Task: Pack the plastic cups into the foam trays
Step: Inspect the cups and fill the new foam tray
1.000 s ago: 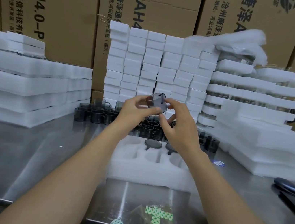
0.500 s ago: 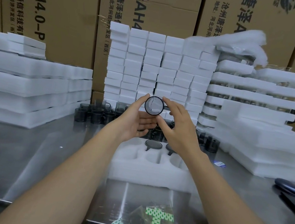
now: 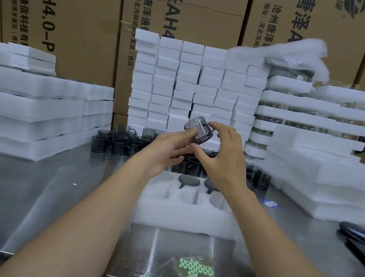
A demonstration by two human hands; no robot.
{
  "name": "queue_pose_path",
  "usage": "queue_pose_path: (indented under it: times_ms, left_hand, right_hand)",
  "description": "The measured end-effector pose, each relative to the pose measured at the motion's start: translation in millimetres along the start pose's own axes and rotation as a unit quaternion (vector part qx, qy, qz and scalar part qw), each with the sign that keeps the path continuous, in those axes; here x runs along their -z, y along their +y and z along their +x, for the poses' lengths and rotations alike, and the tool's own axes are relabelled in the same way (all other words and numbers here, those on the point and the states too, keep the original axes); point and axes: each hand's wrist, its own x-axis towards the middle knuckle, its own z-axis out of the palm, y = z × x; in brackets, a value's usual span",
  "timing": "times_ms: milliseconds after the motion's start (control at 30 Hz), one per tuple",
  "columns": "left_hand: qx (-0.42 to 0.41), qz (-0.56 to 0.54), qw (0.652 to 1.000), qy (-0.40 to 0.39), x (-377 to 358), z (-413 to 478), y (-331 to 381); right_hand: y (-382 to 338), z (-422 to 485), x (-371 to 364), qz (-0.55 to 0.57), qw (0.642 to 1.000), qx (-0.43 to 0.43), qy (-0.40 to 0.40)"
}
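Cup (image 3: 198,130) held tilted in the air above the far edge of the foam tray (image 3: 156,214); right hand (image 3: 223,158) pinches it between forefinger and thumb; left hand (image 3: 170,150) has its fingers relaxed, the thumb only touching the cup's side; risk judged: a fingertip hold on smooth plastic may slip, dropping the cup onto the two seated cups (image 3: 189,180) or the loose cups (image 3: 117,143) beyond; a handle turned off its slot could leave it sitting proud; surface is a steel table (image 3: 29,187), green tape cross (image 3: 195,274) near; foam stacks (image 3: 29,105) left and right, cardboard boxes (image 3: 78,6) far
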Motion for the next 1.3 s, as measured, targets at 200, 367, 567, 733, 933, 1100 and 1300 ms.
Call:
queue_pose_path:
  times_ms: [200,367,567,733,933,1100,1300]
  left_hand:
    - [-0.023,0.006,0.999,-0.021,-5,-2,0]
    - [-0.052,-0.046,0.997,0.026,-7,-6,7]
    - [-0.063,-0.057,0.996,0.009,-1,-5,7]
    - [-0.072,-0.040,0.996,0.021,0,-1,4]
    - [-0.081,-0.032,0.996,0.033,0,-2,2]
    - [-0.079,-0.045,0.996,0.015,1,-3,5]
    - [-0.088,-0.032,0.995,0.017,-2,-4,4]
  right_hand:
    - [-17,1,-1,0.127,0.987,-0.098,0.027]
    - [-36,12,3,0.359,0.883,-0.299,0.042]
    - [-39,15,7,0.438,0.814,-0.378,-0.049]
    - [-37,15,9,0.440,0.813,-0.376,-0.063]
    - [-35,12,6,0.459,0.798,-0.383,-0.074]
    - [-33,14,9,0.466,0.769,-0.415,-0.139]
    - [-36,11,7,0.468,0.770,-0.403,-0.160]
